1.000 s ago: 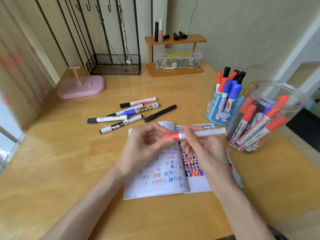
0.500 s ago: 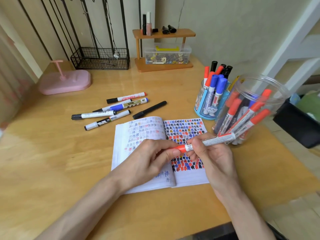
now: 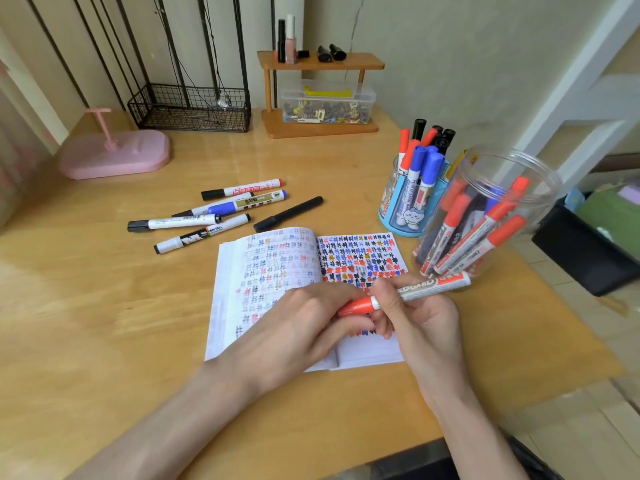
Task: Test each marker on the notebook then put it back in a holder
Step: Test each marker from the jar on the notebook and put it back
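Over the notebook [image 3: 277, 268], the right hand [image 3: 427, 329] pinches the marker [image 3: 434, 287] barrel, tail toward 2 o'clock; the left hand [image 3: 298, 329] curls its grip round the cap [image 3: 356, 306]

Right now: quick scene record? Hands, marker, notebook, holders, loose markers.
red marker: capped, held above notebook
left hand: grips its cap
right hand: grips its barrel
notebook: open, both pages marked
holders: blue cup, clear jar, both hold markers
loose markers: six, on table
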`<state>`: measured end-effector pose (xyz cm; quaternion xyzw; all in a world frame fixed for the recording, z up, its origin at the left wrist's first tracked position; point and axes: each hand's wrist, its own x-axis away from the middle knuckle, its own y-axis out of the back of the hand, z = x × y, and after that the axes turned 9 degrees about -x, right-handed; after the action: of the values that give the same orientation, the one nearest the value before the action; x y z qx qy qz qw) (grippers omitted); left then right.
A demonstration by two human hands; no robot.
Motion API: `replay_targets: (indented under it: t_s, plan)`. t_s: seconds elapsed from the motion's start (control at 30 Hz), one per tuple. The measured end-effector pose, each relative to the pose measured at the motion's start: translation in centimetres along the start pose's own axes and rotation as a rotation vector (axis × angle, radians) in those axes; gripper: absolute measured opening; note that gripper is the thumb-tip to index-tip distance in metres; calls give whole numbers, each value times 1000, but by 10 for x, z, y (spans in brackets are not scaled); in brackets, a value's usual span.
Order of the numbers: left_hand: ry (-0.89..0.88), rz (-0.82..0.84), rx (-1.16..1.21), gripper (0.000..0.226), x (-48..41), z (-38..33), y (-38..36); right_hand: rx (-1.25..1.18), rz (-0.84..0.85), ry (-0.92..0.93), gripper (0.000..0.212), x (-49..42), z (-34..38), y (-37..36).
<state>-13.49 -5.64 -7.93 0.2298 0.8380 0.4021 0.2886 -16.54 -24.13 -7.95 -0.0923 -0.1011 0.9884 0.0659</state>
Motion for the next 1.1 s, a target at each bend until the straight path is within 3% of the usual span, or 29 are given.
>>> replay_targets:
  t_s: [0.1, 0.23, 0.63, 0.7, 0.77, 0.8, 0.93, 1.1]
  plan:
    - [13, 10, -36, 33, -3, 0, -1, 36, 51, -9, 23, 0, 0, 7]
    - [20, 59, 114, 24, -4, -2, 3, 57, 104, 2, 20, 1, 2, 17]
    - [78, 265, 348, 29, -3, -5, 5, 110, 202, 40, 9, 7, 3, 30]
    - [120, 263, 433, 31, 0, 2, 11, 51, 125, 39, 14, 4, 8, 41]
    - [183, 198, 541, 33, 5, 14, 17, -41, 4, 41, 32, -1, 18, 58]
    - [199, 166, 535, 32, 6, 19, 19, -56, -34, 50, 36, -3, 22, 63]
    - [152, 94, 293, 28, -1, 9, 9, 87, -49, 62, 21, -5, 17, 59]
    - [27, -21, 66, 31, -1, 7, -5, 140, -130, -30, 32, -4, 14, 70]
